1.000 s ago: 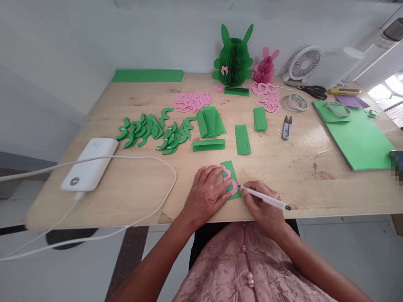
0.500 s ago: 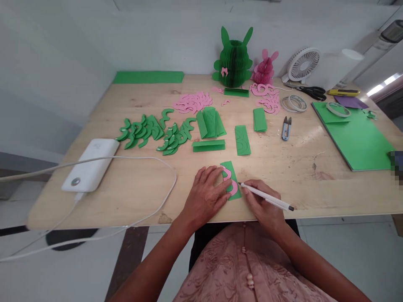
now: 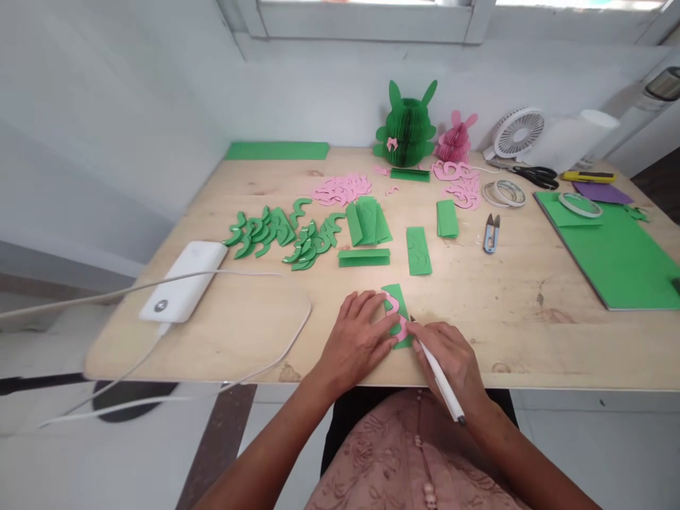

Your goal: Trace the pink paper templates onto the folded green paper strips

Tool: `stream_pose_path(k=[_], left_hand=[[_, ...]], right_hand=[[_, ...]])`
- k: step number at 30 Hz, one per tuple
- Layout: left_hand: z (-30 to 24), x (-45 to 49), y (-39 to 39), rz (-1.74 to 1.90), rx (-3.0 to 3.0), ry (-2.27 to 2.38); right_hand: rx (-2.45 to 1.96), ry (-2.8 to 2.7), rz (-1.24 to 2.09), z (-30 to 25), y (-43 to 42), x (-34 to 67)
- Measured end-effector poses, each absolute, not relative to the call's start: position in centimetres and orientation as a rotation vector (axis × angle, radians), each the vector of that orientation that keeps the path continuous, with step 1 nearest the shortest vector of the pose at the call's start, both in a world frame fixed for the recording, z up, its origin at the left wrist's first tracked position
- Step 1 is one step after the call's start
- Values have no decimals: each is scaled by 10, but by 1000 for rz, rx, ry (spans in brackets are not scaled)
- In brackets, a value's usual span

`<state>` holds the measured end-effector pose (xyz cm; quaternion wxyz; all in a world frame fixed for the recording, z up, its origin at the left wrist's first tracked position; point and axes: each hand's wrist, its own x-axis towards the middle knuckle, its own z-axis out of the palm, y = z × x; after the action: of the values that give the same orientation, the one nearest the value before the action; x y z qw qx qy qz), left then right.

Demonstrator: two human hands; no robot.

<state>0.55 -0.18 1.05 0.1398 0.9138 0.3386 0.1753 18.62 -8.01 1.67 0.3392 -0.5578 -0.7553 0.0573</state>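
My left hand (image 3: 358, 341) lies flat with fingers spread, its fingertips pressing a curvy pink paper cutout (image 3: 392, 303) onto a small green paper piece (image 3: 397, 290) near the table's front edge. Part of both papers is hidden under the fingers. In my right hand (image 3: 455, 358) is a white pen (image 3: 440, 377), pinched between thumb and fingers, its tip beside the right edge of the green piece. The pen's dark rear end points down toward my body. Just beyond the hands lies another green strip (image 3: 419, 251) with curved outlines drawn on it.
Folded green papers (image 3: 366, 221), green cutouts (image 3: 305, 246) and pink cutouts (image 3: 341, 189) lie behind my hands. A white power bank (image 3: 183, 282) with a looping cable sits left. Thread snips (image 3: 491, 234), tape rolls (image 3: 508, 193) and green sheets (image 3: 616, 262) are on the right.
The view has tilted up a little and shifted left. The pen has swung, its rear end now pointing more toward me. My left hand still presses the pink cutout.
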Motion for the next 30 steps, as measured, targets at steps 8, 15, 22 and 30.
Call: stream_pose_path(k=[8, 15, 22, 30], left_hand=[[11, 6, -1, 517, 2643, 985], [11, 6, -1, 518, 2675, 983], [11, 5, -2, 527, 2667, 985], [10, 5, -2, 533, 2595, 981]], right_hand=[[-1468, -2053, 6, 11, -81, 187], [-1455, -2028, 14, 17, -80, 185], [-1456, -2091, -3, 13, -79, 184], [-1444, -2101, -63, 8, -80, 184]])
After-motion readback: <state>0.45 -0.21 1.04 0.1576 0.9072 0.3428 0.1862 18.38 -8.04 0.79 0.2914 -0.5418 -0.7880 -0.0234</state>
